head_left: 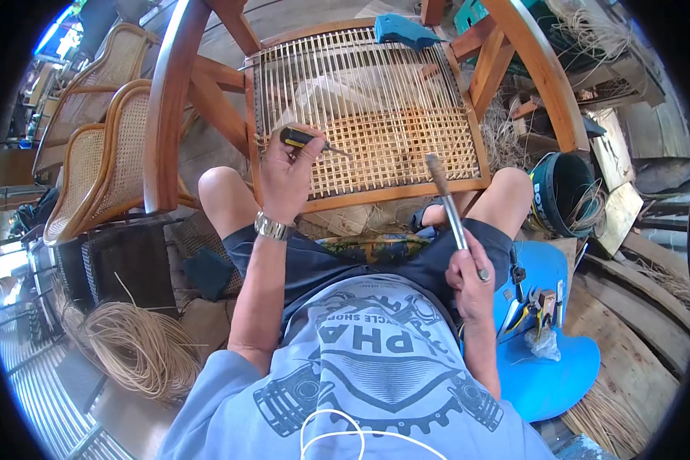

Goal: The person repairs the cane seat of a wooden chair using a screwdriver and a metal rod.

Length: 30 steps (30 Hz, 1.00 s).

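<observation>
My left hand (287, 172), with a metal watch on its wrist, is closed round the black and yellow handle of a screwdriver (297, 138). The screwdriver's thin shaft points right, over the woven cane seat (383, 149) of an upturned wooden chair frame. Close strands cross in the near part of the seat; the far part has mostly lengthwise strands. In my right hand (471, 280) is a hammer-like tool (454, 215) with a shiny metal shaft and a brown, worn head. That head overlaps the seat's near right part in this view.
A blue cloth-like piece (406, 31) lies on the seat's far edge. Pliers (545, 305) and other tools rest on a blue stool (563, 368) at right, near a dark bucket (561, 195). Coiled cane (142, 349) and woven chair backs (119, 153) stand at left.
</observation>
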{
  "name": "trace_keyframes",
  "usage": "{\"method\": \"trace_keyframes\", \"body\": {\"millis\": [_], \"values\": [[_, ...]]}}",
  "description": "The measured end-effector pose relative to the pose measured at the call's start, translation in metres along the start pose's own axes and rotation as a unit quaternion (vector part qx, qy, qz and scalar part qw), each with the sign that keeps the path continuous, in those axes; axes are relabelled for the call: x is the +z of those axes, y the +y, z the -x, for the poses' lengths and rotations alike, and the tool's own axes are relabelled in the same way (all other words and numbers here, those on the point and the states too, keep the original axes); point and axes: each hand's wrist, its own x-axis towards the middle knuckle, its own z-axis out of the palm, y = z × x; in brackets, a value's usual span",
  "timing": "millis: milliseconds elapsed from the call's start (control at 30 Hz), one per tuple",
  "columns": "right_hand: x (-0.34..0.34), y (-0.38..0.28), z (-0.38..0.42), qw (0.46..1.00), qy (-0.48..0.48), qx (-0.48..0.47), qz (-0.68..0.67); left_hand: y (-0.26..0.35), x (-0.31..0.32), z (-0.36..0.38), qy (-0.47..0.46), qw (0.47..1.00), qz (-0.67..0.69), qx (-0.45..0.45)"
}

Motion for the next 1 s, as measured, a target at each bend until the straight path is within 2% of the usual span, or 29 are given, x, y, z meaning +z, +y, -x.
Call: {"method": "trace_keyframes", "body": {"millis": [67,167,233,367,433,500,533,600,633,700,767,833,900,933,1000], "values": [[0.01,0.001,-0.007,0.998,-0.048,-0.001,0.043,-0.008,-0.008,-0.016,0.008,0.996,-0.092,-0.003],[0.032,0.002,-0.021,0.983,-0.123,0.01,0.137,-0.014,-0.002,-0.037,0.027,0.993,-0.104,0.046],[0.05,0.004,-0.031,0.974,-0.149,0.013,0.168,-0.014,0.005,-0.046,0.03,0.996,-0.079,0.017],[0.073,0.008,-0.051,0.955,-0.2,-0.035,0.217,-0.02,0.016,-0.056,-0.001,0.989,-0.144,0.027],[0.082,0.008,-0.058,0.95,-0.209,-0.047,0.227,-0.023,0.019,-0.06,-0.025,0.98,-0.188,0.06],[0.089,0.003,-0.066,0.926,-0.23,-0.086,0.286,-0.024,0.023,-0.062,-0.027,0.98,-0.186,0.067],[0.089,0.004,-0.073,0.927,-0.226,-0.089,0.286,-0.022,0.024,-0.063,-0.039,0.978,-0.197,0.058],[0.09,0.014,-0.085,0.899,-0.239,-0.19,0.315,-0.022,0.025,-0.063,-0.054,0.972,-0.224,0.041],[0.092,0.017,-0.088,0.899,-0.238,-0.19,0.315,-0.023,0.025,-0.064,-0.055,0.972,-0.225,0.042],[0.095,0.019,-0.091,0.932,-0.128,-0.148,0.306,-0.022,0.025,-0.064,-0.055,0.974,-0.205,0.076],[0.096,0.014,-0.087,0.934,-0.137,-0.11,0.31,-0.016,0.022,-0.067,-0.034,0.979,-0.183,0.084],[0.097,0.019,-0.081,0.919,-0.183,-0.176,0.302,-0.016,0.02,-0.07,-0.013,0.983,-0.159,0.093],[0.104,0.019,-0.079,0.91,-0.182,-0.206,0.309,-0.027,0.019,-0.078,-0.04,0.978,-0.199,0.053],[0.107,0.019,-0.079,0.901,-0.181,-0.237,0.315,-0.033,0.02,-0.082,-0.05,0.976,-0.197,0.083],[0.108,0.016,-0.086,0.905,-0.177,-0.217,0.32,-0.039,0.023,-0.082,-0.053,0.974,-0.205,0.082]]}}
